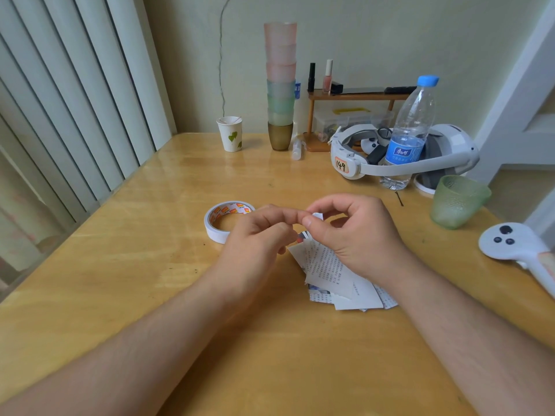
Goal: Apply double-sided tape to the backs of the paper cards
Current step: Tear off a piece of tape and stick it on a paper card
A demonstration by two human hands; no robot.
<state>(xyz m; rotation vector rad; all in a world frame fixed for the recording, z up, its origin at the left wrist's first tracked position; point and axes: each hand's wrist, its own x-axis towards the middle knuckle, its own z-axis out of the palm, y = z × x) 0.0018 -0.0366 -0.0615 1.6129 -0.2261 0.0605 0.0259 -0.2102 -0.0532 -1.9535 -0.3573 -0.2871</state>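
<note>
- The roll of tape (225,220) lies flat on the wooden table (150,265). All places here are told from this roll.
- The left hand (258,238) is just to the right of the roll, and it hides the roll's right edge. Its fingers are curled and its fingertips meet the other hand's fingertips.
- The right hand (351,229) is a bit farther right of the roll. Its thumb and first finger pinch a small white piece (317,217). I cannot tell if the piece is tape or paper.
- I cannot tell for sure if the left hand pinches that piece too, as the fingers hide it.
- The paper cards (339,277) lie in a messy pile to the right of the roll and nearer to the person. The right hand is partly over them. The top card shows small printed words.
- Far behind the roll, by the wall, stands a paper cup (230,134) with green leaves on it.
- Behind the roll and a bit to the right is a tall stack of cups (280,85).
- Well to the right of the roll and farther back stands a water bottle (408,133) with a blue cap, inside the band of a white headset (390,157).
- Far right of the roll are a green glass cup (458,201) and a white controller (516,244).
</note>
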